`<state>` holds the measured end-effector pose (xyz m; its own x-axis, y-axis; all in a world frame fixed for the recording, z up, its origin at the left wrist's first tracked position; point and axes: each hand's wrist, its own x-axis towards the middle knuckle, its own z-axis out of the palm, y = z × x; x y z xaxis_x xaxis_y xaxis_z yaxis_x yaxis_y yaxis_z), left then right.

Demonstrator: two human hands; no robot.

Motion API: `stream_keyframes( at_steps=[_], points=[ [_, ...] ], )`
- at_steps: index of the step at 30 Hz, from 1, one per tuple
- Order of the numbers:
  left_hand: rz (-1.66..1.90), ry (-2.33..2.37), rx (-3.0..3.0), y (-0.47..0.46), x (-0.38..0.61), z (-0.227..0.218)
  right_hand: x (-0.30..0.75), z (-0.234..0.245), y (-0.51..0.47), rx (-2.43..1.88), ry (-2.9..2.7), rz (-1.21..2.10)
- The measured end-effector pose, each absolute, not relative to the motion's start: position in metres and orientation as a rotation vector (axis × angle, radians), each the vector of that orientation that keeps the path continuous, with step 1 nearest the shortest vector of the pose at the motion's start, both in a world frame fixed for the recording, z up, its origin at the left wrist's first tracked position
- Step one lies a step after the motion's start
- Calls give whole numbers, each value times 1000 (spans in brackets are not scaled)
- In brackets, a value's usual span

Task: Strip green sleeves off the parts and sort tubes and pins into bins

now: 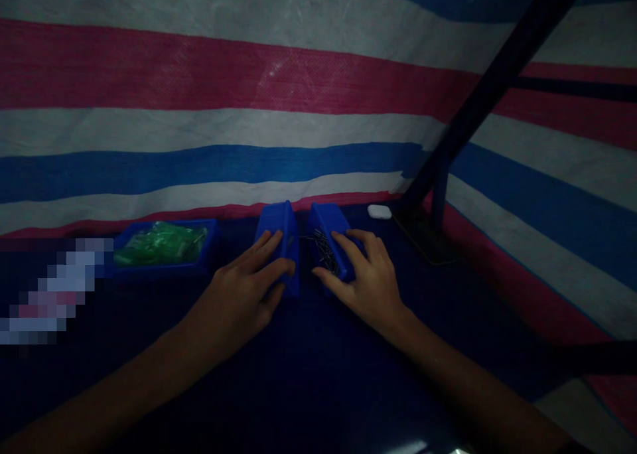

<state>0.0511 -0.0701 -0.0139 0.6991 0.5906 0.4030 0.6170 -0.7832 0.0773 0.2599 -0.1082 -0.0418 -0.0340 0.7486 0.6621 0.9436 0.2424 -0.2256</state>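
The left hand [243,295] clasped the left bin [276,225]. The right hand [368,281] gripped the right bin [323,220], which held thin metal pins [326,251]. Both blue bins stood tilted, just beside each other on the dark table [318,374]. A tray [208,245] of green packets [159,241] sat to their left.
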Motion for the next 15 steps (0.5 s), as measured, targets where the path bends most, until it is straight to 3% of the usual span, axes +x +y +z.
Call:
stream_keyframes(
  at_steps=[15],
  points=[
    [-742,-1150,-2895,-81,54,-18,265,-52,-117,-1531,-1777,-170]
  ],
)
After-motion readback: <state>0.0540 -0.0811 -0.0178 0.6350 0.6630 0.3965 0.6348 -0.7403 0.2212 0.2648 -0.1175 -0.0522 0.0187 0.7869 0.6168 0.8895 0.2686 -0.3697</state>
